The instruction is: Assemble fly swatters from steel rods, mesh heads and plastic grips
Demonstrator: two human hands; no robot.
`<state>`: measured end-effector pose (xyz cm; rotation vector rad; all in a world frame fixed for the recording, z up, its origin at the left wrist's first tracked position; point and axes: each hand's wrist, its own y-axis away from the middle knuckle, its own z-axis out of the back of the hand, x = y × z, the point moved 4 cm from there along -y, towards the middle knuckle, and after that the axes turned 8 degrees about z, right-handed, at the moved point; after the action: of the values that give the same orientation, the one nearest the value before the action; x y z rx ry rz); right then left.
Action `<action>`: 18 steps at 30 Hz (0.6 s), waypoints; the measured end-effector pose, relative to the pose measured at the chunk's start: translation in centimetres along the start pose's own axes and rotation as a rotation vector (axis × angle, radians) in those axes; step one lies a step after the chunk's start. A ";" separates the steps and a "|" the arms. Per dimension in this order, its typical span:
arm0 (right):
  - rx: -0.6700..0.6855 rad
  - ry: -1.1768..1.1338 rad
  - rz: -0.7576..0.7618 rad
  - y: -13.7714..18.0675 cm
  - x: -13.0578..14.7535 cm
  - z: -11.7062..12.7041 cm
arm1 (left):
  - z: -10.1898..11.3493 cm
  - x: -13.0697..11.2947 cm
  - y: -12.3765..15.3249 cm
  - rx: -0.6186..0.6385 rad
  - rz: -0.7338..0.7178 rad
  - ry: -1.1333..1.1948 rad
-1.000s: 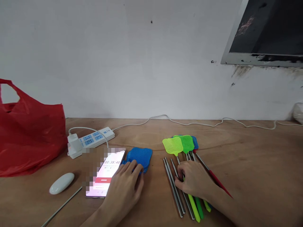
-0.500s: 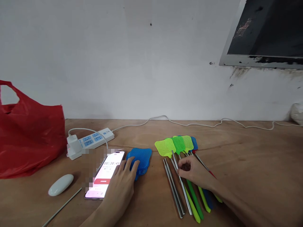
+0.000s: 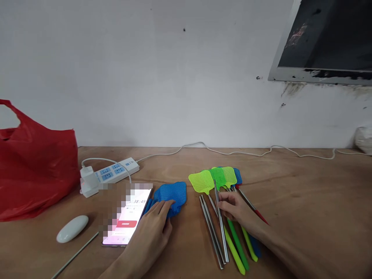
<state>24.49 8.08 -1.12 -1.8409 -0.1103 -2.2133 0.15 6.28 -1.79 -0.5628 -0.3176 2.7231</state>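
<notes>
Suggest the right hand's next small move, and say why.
I'd probably lay the metal rod in the right hand beside the loose rods: its lower end appears close to theirs, while its upper end overlaps the green mesh head in this view.

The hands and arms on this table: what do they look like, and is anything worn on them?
The left hand and right hand are a person's, bare, with no gloves, rings or markings visible. The left forearm and right forearm show no sleeve, watch or cable.
</notes>
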 end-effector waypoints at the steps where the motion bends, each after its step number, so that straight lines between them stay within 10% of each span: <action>1: -0.010 -0.058 -0.030 0.1 -0.2 0.0 | 0.2 -0.3 0.2 -0.022 -0.054 0.079; 5: -0.134 -0.347 -0.089 0.2 -1.1 0.0 | 0.4 -1.9 0.9 0.025 -0.184 0.387; 18: -0.228 -0.522 0.040 0.5 -0.4 -1.1 | -0.7 -2.6 0.8 0.265 0.161 0.822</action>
<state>23.65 7.38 -1.83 -2.4827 0.0865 -1.7245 2.47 4.71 -1.79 -1.5740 0.3023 2.3461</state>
